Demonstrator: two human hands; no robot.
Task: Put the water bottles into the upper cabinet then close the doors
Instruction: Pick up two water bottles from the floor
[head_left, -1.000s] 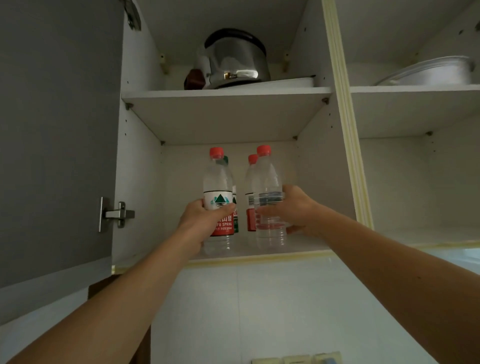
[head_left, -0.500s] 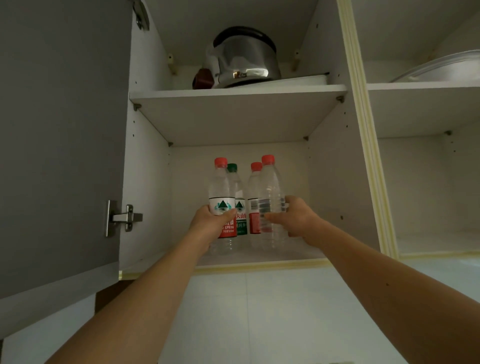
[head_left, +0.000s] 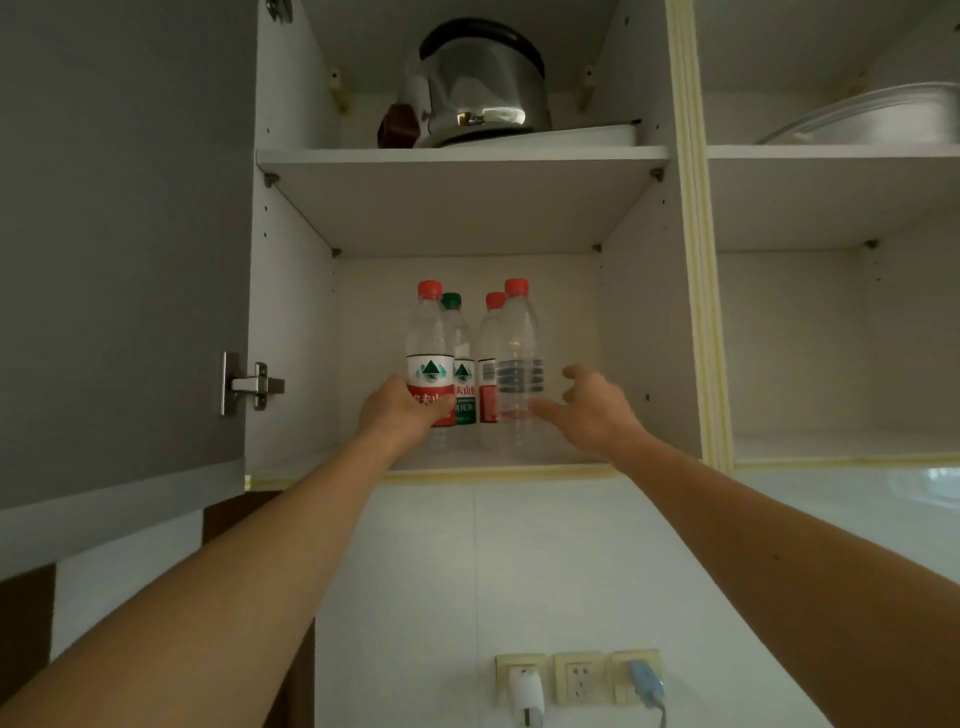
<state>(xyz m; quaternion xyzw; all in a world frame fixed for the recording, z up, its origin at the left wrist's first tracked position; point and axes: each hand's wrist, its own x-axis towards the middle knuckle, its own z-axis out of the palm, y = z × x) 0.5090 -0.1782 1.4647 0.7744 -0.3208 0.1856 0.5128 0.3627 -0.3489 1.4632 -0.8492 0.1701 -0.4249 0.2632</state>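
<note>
Step in hand: setting the last bottles on the lower shelf of the white upper cabinet (head_left: 291, 312); four stand there in a tight cluster.
Left hand (head_left: 400, 410): fingers curled round the clear plastic water bottle with red cap and red-and-white label (head_left: 430, 364), at the front left of the cluster.
Right hand (head_left: 592, 410): fingers spread and slack, holding nothing, just beside the clear ribbed red-capped bottle without a label (head_left: 517, 364); whether a fingertip touches it I cannot tell.
Behind: a green-capped bottle (head_left: 457, 353) and another red-capped bottle (head_left: 491, 353), both upright.
Next move, as I judge: let go on the left, draw both arms out, swing the grey matte door (head_left: 119, 249) shut; the right door is out of view.
Materials: thin see-through plastic, smooth laminate shelves, a steel hinge (head_left: 249, 385).
Top shelf: shiny rounded metal pot (head_left: 483, 88).
</note>
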